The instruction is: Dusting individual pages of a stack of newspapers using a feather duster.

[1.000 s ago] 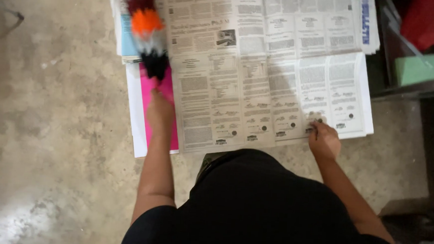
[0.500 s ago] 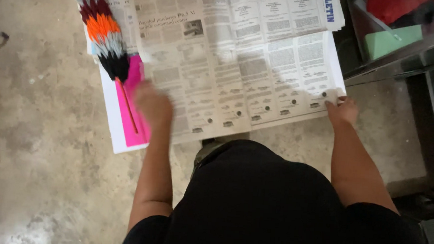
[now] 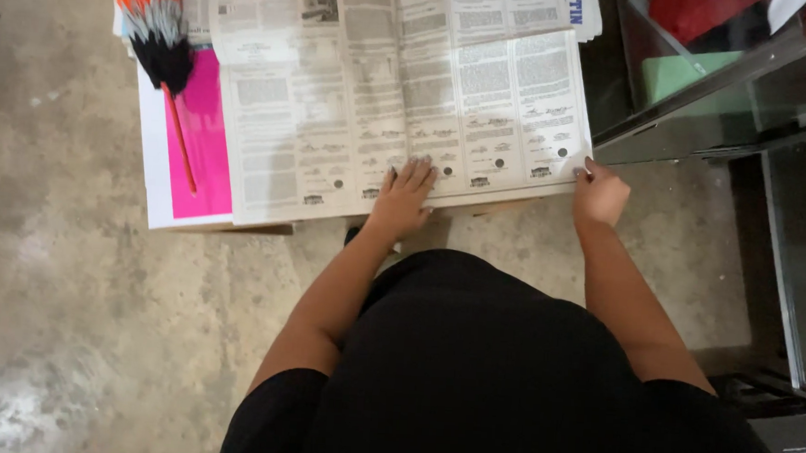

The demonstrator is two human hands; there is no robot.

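A spread newspaper (image 3: 392,88) lies on a low surface in front of me. My left hand (image 3: 403,197) rests flat on its near edge, fingers apart and holding nothing. My right hand (image 3: 598,191) pinches the paper's near right corner. A feather duster (image 3: 153,22) with orange, grey and black feathers lies at the far left, apart from both hands. Its thin red stick runs down over a bright pink sheet (image 3: 201,142). The pink sheet sits on a larger white sheet (image 3: 151,172) and is partly tucked under the newspaper.
A glass-fronted cabinet (image 3: 703,123) stands close on the right, with a green box (image 3: 696,72) and something red (image 3: 699,12) inside. Bare concrete floor (image 3: 68,310) spreads to the left and in front. My dark clothing fills the lower middle.
My left hand has let go of the duster and moved right onto the newspaper's near edge. The duster now lies still on the pink sheet. My right hand stays at the corner.
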